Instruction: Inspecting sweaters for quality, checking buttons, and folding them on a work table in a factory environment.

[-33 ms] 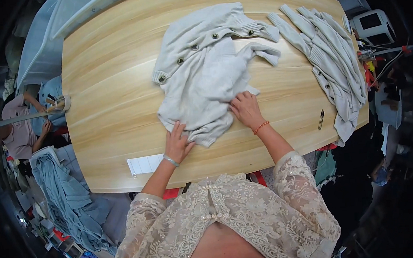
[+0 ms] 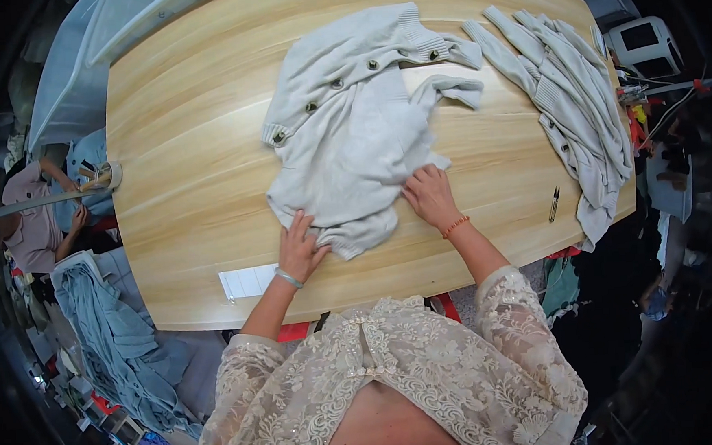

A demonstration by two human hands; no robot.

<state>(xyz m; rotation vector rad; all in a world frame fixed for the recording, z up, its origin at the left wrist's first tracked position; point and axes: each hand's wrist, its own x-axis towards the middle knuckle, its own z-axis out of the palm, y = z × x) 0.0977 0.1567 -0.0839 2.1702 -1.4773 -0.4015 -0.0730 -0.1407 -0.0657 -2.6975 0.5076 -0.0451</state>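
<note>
A light grey knitted cardigan [image 2: 335, 150] with dark round buttons lies crumpled in the middle of the table, its ribbed band and button row toward the top. At its lower left edge, my left hand [image 2: 299, 250] rests with fingers stretched and apart, fingertips touching the knit. My right hand [image 2: 433, 197] has its fingers bent and closed on the cardigan's lower right edge; the fingertips are partly hidden.
A second grey buttoned cardigan [image 2: 565, 104] lies bunched along the table's right side. A dark pen-like tool [image 2: 554, 205] and a white paper strip [image 2: 246, 283] lie on the wooden table [image 2: 182, 176]. Blue garments [image 2: 119, 343] hang at left, near another person [image 2: 37, 209].
My hands have moved slightly apart, the left one leftward and the right one rightward. The cardigan's lower edge between them has shifted and spread a little.
</note>
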